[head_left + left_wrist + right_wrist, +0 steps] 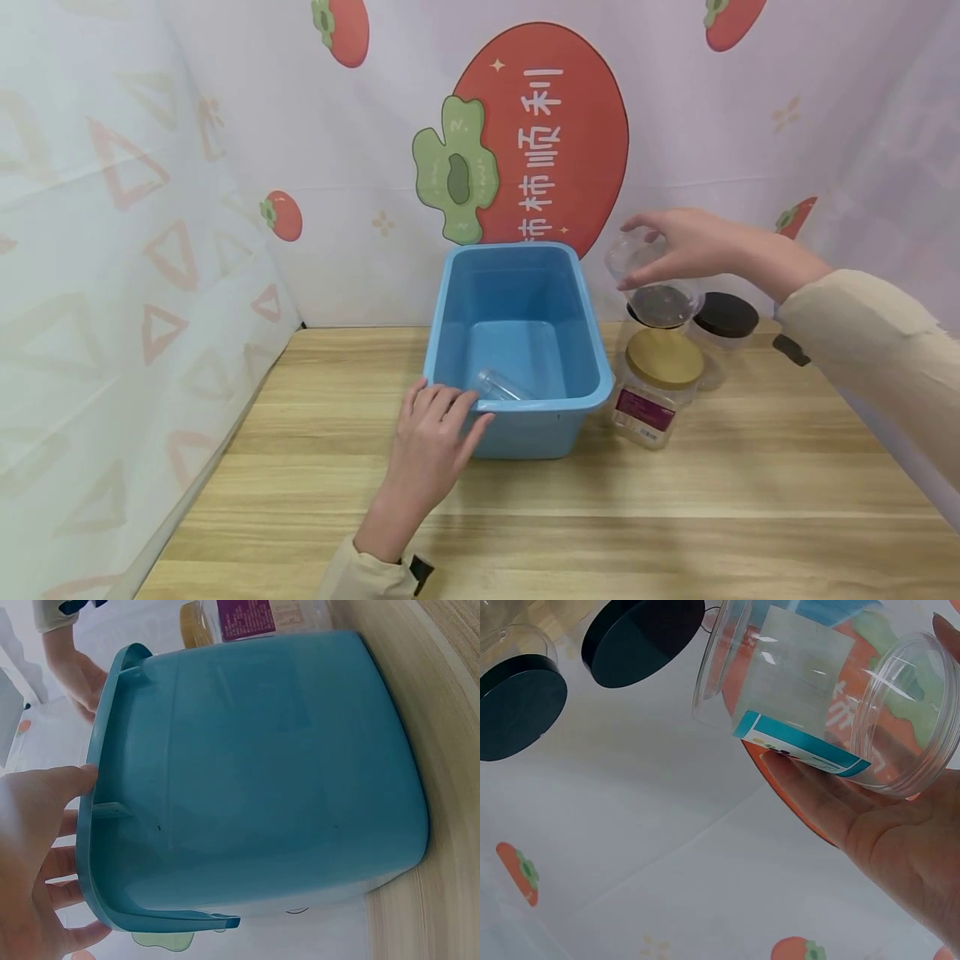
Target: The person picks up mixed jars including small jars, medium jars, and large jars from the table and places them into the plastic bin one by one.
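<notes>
My left hand (431,437) grips the near rim of a blue plastic bin (525,429); in the left wrist view the thumb lies on the outer side of the rim (88,825) and the fingers reach behind it. A clear, tube-like container (501,385) lies on the bin's floor by the near wall. Right of the bin, my right hand (686,246) holds a clear plastic jar (802,682) with a teal-edged label, tilted above other jars. Its wide threaded end sits between thumb and fingers.
Beside the bin's right side stand a gold-lidded jar (664,360) with a purple label and a black-lidded jar (726,315). A second black lid (643,637) shows in the right wrist view. A printed cloth (360,275) hangs close behind the wooden table (315,483).
</notes>
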Action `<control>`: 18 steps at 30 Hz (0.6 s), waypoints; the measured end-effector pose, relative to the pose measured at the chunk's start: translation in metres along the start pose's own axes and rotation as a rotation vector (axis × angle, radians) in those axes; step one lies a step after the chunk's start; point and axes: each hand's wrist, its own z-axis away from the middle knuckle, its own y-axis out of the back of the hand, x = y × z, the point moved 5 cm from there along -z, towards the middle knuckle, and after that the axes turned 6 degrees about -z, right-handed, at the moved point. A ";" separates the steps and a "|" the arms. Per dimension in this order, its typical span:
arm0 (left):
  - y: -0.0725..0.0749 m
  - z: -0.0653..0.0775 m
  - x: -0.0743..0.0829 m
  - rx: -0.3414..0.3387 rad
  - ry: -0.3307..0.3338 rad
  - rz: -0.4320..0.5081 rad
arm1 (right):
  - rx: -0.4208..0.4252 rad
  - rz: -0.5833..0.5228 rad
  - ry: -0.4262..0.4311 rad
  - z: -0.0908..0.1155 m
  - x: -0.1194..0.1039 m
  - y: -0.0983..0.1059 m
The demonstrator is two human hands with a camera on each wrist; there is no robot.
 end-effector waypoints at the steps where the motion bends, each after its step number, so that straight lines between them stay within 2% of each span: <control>1: 0.000 0.000 0.000 -0.001 0.001 0.000 | -0.002 -0.001 0.003 0.000 -0.001 0.000; 18: -0.001 0.001 0.000 -0.011 0.007 0.003 | -0.018 -0.022 0.024 -0.011 -0.018 -0.001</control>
